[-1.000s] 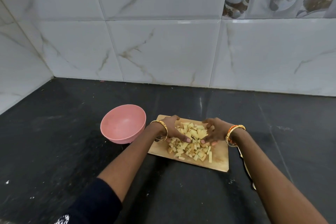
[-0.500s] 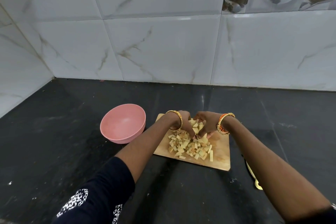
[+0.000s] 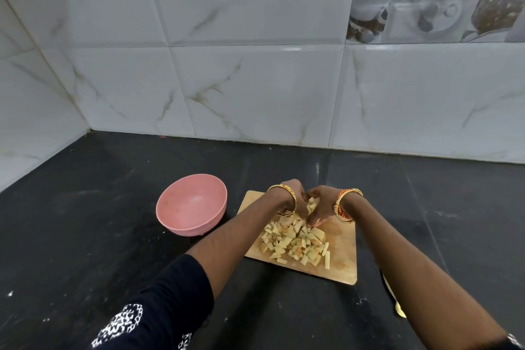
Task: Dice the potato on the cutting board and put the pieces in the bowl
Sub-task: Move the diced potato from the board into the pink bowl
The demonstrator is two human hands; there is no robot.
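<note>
While both hands meet over the far part of the cutting board [image 3: 341, 261], they cup a small heap of potato pieces [image 3: 312, 204] between them. The left hand [image 3: 294, 193] has its fingers curled inward round the heap from the left, and the right hand [image 3: 322, 204] curls in from the right, so each grip is closed on pieces; the fingertips of the two hands touch or nearly touch at the far side. Most of the diced potato [image 3: 295, 241] lies as a loose pile on the middle of the board, just near of the hands. A few pieces are short sticks; two at the right edge of the pile lie with their long axis running near to far. The board is a wooden rectangle whose long axis runs left-far to right-near on the dark bench [image 3: 85, 236]. The pink bowl [image 3: 190, 207] stands upright just left of the board, apart from it, with no pieces visible inside. A gold bangle [image 3: 287, 199] sits on the left wrist and a gold and orange one [image 3: 345, 204] on the right. A yellow object [image 3: 396, 307] shows partly under the right forearm.
</note>
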